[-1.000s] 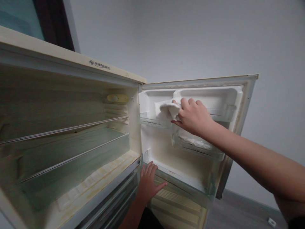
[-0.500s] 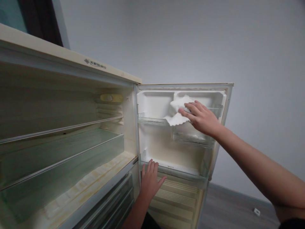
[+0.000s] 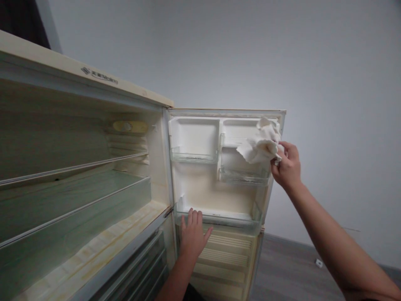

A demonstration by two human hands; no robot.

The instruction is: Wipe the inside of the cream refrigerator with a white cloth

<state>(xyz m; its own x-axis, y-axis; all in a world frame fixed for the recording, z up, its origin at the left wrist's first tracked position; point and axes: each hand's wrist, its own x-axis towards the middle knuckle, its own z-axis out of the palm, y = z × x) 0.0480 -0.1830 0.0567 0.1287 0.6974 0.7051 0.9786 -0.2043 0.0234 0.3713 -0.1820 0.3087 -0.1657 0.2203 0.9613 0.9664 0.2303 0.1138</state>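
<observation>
Crumpled white wipe (image 3: 258,146) in the right hand (image 3: 288,167), up by the outer edge of the open refrigerator door (image 3: 200,186)

From where I stand, the right hand is closed on one end of the wipe, the rest fanning out beyond the fingertips, in front of the upper door's outer shelves; the left hand (image 3: 192,236), empty with fingers spread, is at the lower door bin (image 3: 234,223), touching or not I can't tell; half a second ago the wipe was nearer the upper divider (image 3: 220,127); it has since shifted outward, while the left hand stays by that bin.
</observation>
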